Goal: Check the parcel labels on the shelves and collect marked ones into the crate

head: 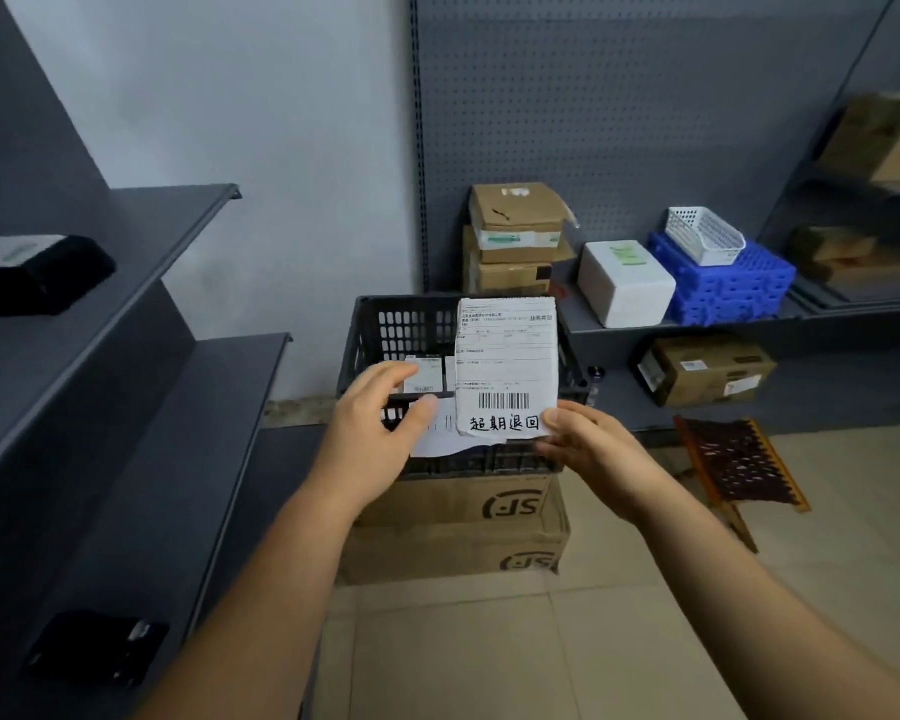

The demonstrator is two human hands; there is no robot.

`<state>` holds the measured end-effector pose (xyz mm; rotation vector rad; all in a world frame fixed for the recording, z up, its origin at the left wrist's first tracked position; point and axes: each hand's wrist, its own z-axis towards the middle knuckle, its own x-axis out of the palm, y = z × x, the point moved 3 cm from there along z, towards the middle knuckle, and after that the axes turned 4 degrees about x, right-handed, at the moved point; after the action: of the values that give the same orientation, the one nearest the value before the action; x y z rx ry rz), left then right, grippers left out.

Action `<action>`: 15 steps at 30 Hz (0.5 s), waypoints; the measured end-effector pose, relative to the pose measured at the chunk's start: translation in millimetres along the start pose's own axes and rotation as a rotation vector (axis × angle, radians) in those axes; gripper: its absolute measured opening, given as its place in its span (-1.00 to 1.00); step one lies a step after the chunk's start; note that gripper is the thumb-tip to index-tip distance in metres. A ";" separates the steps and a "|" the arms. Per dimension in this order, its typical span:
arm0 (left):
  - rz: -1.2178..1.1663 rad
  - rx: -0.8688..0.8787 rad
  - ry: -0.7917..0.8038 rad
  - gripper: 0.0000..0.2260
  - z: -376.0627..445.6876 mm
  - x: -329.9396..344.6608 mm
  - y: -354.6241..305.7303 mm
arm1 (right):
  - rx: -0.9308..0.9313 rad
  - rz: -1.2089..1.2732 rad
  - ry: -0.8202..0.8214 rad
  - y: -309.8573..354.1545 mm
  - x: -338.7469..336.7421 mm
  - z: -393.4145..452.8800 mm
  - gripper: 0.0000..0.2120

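A flat white parcel point(507, 356) with a printed label, a barcode and black handwritten characters is held upright over the dark plastic crate point(370, 330). My right hand point(588, 449) pinches its lower right corner. My left hand point(375, 433) grips a second white parcel point(440, 439) at the crate's front rim, thumb on top. Small labelled white boxes point(422, 374) lie inside the crate. The crate stands on two stacked SF cardboard boxes point(453, 532).
Grey shelves on the left carry black parcels point(37, 272). On the right shelves are brown cardboard boxes point(515, 226), a white foam box point(624, 283), a blue crate point(728, 283) with a white basket point(705, 233). A folding wooden stool point(739, 459) stands on the tiled floor.
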<state>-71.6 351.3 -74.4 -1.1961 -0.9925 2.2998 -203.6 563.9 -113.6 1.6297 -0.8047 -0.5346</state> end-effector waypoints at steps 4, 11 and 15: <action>-0.031 -0.001 0.059 -0.65 70.2 23.6 29.9 | 0.032 0.006 -0.003 4.0 -13.8 63.9 -0.40; -0.017 -0.077 0.134 -0.63 167.2 78.9 99.0 | 0.104 -0.017 0.032 -4.5 -47.7 191.3 -0.38; 0.012 -0.158 0.209 -0.62 228.7 117.3 129.3 | 0.201 -0.007 0.035 -11.0 -74.3 264.3 -0.57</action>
<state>-325.9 236.5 -144.3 -1.4737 -1.1062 2.0841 -441.1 446.6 -186.8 1.8219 -0.8482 -0.4400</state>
